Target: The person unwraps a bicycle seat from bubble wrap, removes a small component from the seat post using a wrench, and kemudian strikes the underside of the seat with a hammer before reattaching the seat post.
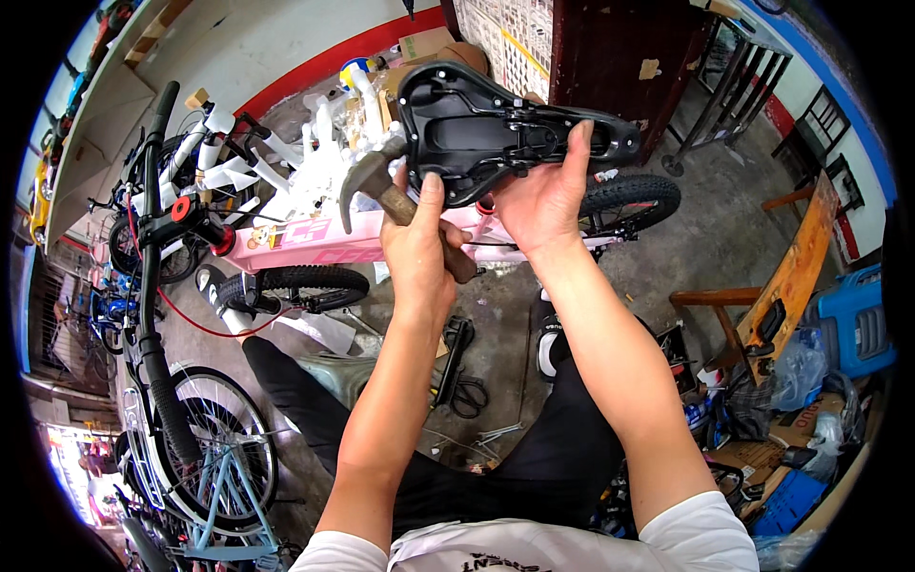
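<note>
A black bicycle saddle [467,129] is held up with its underside, rails and clamp showing. My right hand [543,205] grips it near the narrow nose, thumb over the edge. My left hand [419,238] is closed round the wooden handle of a hammer [372,181], and its thumb rests against the saddle's wide rear edge. The hammer's metal head sits just left of the saddle. Below and behind both hands is a pink bicycle frame [315,238] with a black handlebar [148,315] at left and knobby black tyres [634,200].
White wrapping [324,143] lies heaped beyond the frame. A light-blue bicycle [224,486] stands at lower left. To the right are a wooden bench [791,276], a blue plastic case [853,324] and cardboard scraps. Between my legs, tools and a black pump-like object [453,357] lie on the floor.
</note>
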Tool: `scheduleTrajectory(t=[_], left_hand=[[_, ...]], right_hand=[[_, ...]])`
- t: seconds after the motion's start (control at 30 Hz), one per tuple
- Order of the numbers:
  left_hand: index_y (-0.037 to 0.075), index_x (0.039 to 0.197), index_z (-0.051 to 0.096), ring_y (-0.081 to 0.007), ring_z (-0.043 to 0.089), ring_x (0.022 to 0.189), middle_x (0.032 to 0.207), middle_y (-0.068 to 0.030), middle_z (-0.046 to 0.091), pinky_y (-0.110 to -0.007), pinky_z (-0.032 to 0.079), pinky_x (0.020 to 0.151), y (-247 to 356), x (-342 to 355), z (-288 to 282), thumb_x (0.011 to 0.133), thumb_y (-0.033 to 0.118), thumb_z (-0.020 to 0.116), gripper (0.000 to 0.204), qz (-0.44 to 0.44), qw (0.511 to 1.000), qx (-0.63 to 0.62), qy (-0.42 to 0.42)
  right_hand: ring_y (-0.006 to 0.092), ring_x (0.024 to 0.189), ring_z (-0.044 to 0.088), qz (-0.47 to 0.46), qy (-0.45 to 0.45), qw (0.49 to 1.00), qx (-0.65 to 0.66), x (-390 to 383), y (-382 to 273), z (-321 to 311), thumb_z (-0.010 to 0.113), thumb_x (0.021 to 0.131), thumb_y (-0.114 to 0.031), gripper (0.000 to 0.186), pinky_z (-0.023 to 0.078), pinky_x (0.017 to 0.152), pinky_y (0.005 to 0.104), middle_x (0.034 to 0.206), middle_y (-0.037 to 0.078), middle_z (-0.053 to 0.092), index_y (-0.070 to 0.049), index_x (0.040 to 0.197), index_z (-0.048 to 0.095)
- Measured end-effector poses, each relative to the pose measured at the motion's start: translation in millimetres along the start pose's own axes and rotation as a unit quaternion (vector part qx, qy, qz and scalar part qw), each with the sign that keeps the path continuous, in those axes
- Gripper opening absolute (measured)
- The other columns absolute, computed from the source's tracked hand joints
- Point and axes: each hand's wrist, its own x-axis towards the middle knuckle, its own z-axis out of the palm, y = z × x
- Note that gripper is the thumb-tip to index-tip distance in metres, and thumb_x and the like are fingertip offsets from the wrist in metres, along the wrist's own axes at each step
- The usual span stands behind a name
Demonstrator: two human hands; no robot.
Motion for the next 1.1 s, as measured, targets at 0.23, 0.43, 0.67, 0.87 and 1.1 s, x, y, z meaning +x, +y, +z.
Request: scheduleTrajectory(t=[0.23,0.43,0.67,0.87,1.1], left_hand=[[0.002,0.126,0.056,-0.0075,0.048,0.052,0.088,-0.0009,0.056,-0.024,0.04,0.046,-5.4,-39.7,-35.1,0.103,0.029,0.064,0.036,0.039,0.972,0.228,0.03],[0.002,0.122,0.052,-0.0096,0.05,0.055,0.09,-0.0046,0.057,-0.026,0.043,0.048,54.7,-56.0,11.0,0.107,0.022,0.054,0.025,0.096,0.979,0.119,-0.134],[-0.002,0.138,0.044,-0.0067,0.044,0.05,0.074,-0.001,0.052,-0.022,0.036,0.044,-20.5,-92.6,-10.6,0.107,0.02,0.056,0.04,0.074,0.963,0.228,-0.127],[-0.004,0.139,0.042,-0.007,0.049,0.057,0.084,-0.0031,0.055,-0.021,0.04,0.049,7.2,-70.3,18.5,0.109,0.022,0.052,0.041,0.236,0.944,0.17,-0.158],[0.0,0.136,0.049,-0.0061,0.046,0.054,0.081,-0.0007,0.052,-0.022,0.038,0.045,-8.8,-66.8,3.0,0.109,0.017,0.05,0.032,0.184,0.939,0.257,-0.138]], right_hand=[[0.0304,0.126,0.056,-0.003,0.128,0.987,0.102,23.8,-1.8,-7.8,0.066,0.087,-0.065,0.076,0.04,0.114,0.0498,0.135,0.012,0.063,-0.006,0.134,0.059],[0.0298,0.12,0.06,-0.028,0.147,0.988,0.047,26.2,-14.8,-23.0,0.064,0.089,-0.064,0.068,0.044,0.11,0.0481,0.126,0.012,0.067,-0.005,0.125,0.063],[0.0236,0.106,0.067,-0.024,0.135,0.991,0.0,22.5,-9.3,-13.5,0.064,0.091,-0.06,0.061,0.052,0.1,0.0409,0.113,0.008,0.071,-0.007,0.123,0.064],[0.0201,0.102,0.067,-0.022,0.147,0.989,-0.023,17.4,-10.8,-12.9,0.064,0.094,-0.056,0.056,0.054,0.096,0.0384,0.111,0.006,0.071,-0.007,0.122,0.064],[0.0189,0.096,0.068,-0.004,0.144,0.99,0.001,18.0,-15.6,-20.3,0.07,0.093,-0.046,0.054,0.056,0.091,0.0374,0.11,0.005,0.067,-0.006,0.128,0.059]])
